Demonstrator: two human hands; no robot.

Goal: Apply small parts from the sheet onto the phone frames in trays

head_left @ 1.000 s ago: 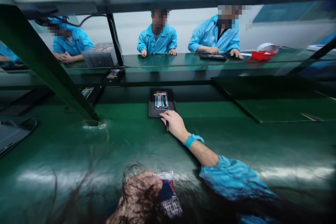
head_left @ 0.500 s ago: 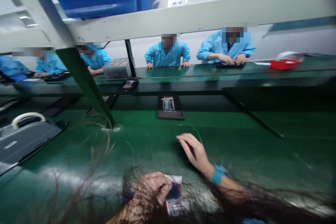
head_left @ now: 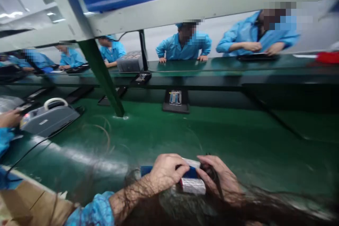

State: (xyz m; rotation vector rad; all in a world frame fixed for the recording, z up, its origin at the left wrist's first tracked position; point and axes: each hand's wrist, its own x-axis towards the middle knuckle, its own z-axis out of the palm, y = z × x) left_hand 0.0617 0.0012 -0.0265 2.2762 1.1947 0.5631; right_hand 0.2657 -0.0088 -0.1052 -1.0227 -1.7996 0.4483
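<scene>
My left hand (head_left: 165,171) grips a small flat blue and white pack (head_left: 191,180) near the front edge of the green bench (head_left: 225,137). My right hand (head_left: 219,176) has its fingers on the pack's right end. Loose dark hair hangs across the lower view and partly hides both hands. Farther back, a black tray (head_left: 176,102) with a phone frame (head_left: 175,97) in it lies apart from my hands.
A grey handled device (head_left: 50,116) sits at the left, beside another person's hand (head_left: 9,117). A green post (head_left: 102,77) meets the bench. Several people in blue coats work across the far counter (head_left: 212,67). A brown box (head_left: 34,204) is at bottom left.
My right hand drew back from the black tray to the pack held by my left hand. The view swung to the right and up.
</scene>
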